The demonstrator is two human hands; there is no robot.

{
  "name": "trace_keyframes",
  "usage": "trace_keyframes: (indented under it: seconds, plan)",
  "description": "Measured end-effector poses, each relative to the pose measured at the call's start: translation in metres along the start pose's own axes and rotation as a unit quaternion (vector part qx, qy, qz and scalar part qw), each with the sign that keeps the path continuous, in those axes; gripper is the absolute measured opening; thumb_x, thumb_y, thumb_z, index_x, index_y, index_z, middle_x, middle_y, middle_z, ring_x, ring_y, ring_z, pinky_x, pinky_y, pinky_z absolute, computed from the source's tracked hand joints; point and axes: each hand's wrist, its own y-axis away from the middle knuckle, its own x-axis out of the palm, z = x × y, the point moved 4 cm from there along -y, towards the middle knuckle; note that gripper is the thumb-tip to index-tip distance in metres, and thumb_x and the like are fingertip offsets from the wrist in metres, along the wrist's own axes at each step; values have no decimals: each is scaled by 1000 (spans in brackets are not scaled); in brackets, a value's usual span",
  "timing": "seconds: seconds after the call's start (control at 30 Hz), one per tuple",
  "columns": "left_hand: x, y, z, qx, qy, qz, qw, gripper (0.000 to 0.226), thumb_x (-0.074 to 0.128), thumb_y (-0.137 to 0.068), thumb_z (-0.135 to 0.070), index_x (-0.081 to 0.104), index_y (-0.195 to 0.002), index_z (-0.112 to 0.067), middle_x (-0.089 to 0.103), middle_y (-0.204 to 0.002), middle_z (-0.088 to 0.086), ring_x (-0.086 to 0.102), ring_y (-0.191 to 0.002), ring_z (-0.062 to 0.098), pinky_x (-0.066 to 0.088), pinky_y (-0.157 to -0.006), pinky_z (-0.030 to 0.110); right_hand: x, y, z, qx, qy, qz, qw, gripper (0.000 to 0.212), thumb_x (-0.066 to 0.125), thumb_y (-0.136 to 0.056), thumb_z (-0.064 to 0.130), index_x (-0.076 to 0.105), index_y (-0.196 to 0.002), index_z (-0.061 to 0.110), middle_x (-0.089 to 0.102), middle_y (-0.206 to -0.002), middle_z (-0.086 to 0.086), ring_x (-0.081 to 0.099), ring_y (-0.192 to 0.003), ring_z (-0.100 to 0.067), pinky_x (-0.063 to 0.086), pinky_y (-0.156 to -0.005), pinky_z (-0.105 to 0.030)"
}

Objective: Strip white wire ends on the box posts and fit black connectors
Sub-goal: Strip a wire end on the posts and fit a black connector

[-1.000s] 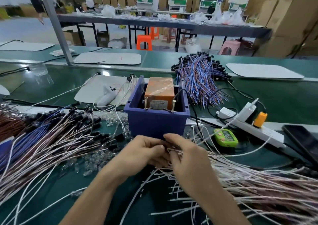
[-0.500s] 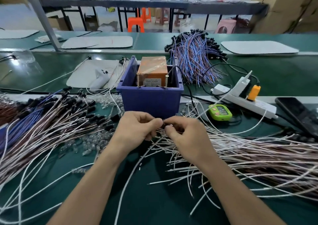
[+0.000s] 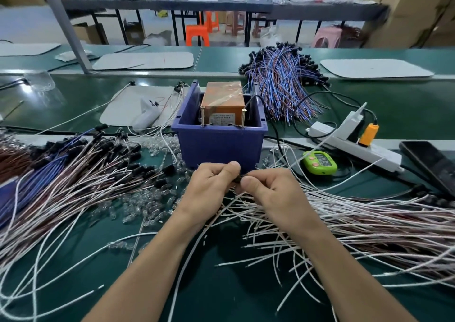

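A blue box stands in the middle of the green bench, with an orange block inside and two brass screw posts at its near rim. Just in front of it my left hand and my right hand meet, fingers curled. Between their thumbs sits a small black connector, pinched from both sides; the wire end in it is mostly hidden. A spread of loose white wires lies to the right. Finished wires with black connectors are piled on the left.
Clear small caps are scattered left of my hands. A bundle of blue and brown wires lies behind the box. A green timer, a white power strip with an orange plug and a black phone sit at the right.
The view has tilted down and the box sits higher in frame. My hands stay together in front of the box, thumbs now pressed on the black connector.
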Motion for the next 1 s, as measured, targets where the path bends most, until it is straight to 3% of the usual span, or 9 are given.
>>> trace_keyframes:
  seconds: [0.1, 0.27, 0.33, 0.43, 0.7, 0.8, 0.87, 0.93, 1.0]
  plan:
    - [2, 0, -1, 16, 11, 4, 1000, 58, 52, -105, -31, 65, -49, -31, 50, -46, -15, 43, -46, -2, 36, -52, 12, -1, 0, 4, -15, 4, 0, 1000, 32, 60, -102, 7, 73, -79, 26, 52, -45, 28, 55, -48, 10, 38, -53, -1]
    - [-12, 2, -9, 43, -124, -98, 986, 50, 56, -93, -38, 57, -46, -21, 41, -40, -7, 35, -44, 3, 33, -47, 28, 4, -3, 4, -1, 13, 5, 1000, 25, 65, -101, 17, 78, -80, 18, 45, -43, 18, 43, -43, 0, 33, -49, -7]
    - [-21, 5, -16, 65, -158, -151, 974, 47, 56, -89, -33, 52, -45, -19, 33, -36, -10, 31, -38, 5, 27, -43, 19, 10, -6, 4, -2, -16, 16, 1000, 25, 64, -101, 19, 78, -80, 17, 44, -44, 16, 40, -43, -1, 31, -49, -7]
    - [-28, 7, -22, 80, -165, -161, 970, 54, 59, -91, -22, 50, -38, -28, 33, -33, -13, 32, -34, 4, 23, -41, 10, 19, -11, 7, -6, -22, 18, 1000, 25, 64, -100, 25, 79, -82, 17, 45, -45, 15, 40, -44, -1, 32, -50, -8]
    - [-37, -2, -10, -63, -190, -119, 973, 52, 57, -87, -35, 47, -39, -19, 32, -36, -10, 30, -36, 8, 25, -39, 21, 24, -12, 11, -7, -16, 16, 1000, 25, 65, -100, 13, 78, -79, 19, 54, -45, 22, 53, -45, 5, 36, -48, -4]
    - [-75, -1, -14, -106, -246, -219, 938, 52, 57, -88, -36, 45, -41, -14, 34, -35, -8, 31, -40, 13, 27, -45, 32, 8, -9, 4, 12, -2, -10, 1000, 16, 72, -95, 17, 80, -81, 22, 70, -62, 7, 61, -56, -9, 49, -55, -20]
    - [-105, 2, -16, -114, -278, -262, 917, 57, 53, -91, -38, 39, -42, -13, 36, -34, -7, 32, -42, 18, 27, -50, 35, -13, -5, -3, 18, 17, -54, 998, 13, 75, -92, 18, 80, -87, 28, 76, -76, 10, 69, -69, -5, 53, -64, -17]
    - [-113, 5, -15, -113, -311, -238, 913, 61, 52, -95, -41, 37, -42, -14, 36, -34, -7, 30, -37, 14, 31, -51, 35, -24, -3, -4, 10, 37, -74, 997, 17, 76, -92, 19, 77, -90, 36, 77, -80, 18, 71, -75, 0, 53, -68, -12]
    - [-98, 7, -9, -142, -324, -183, 917, 59, 59, -94, -44, 48, -46, -12, 45, -36, -7, 36, -34, 9, 35, -49, 31, -22, -5, -4, 2, 47, -77, 996, 21, 76, -92, 20, 75, -86, 40, 77, -81, 18, 72, -75, -3, 54, -67, -14]
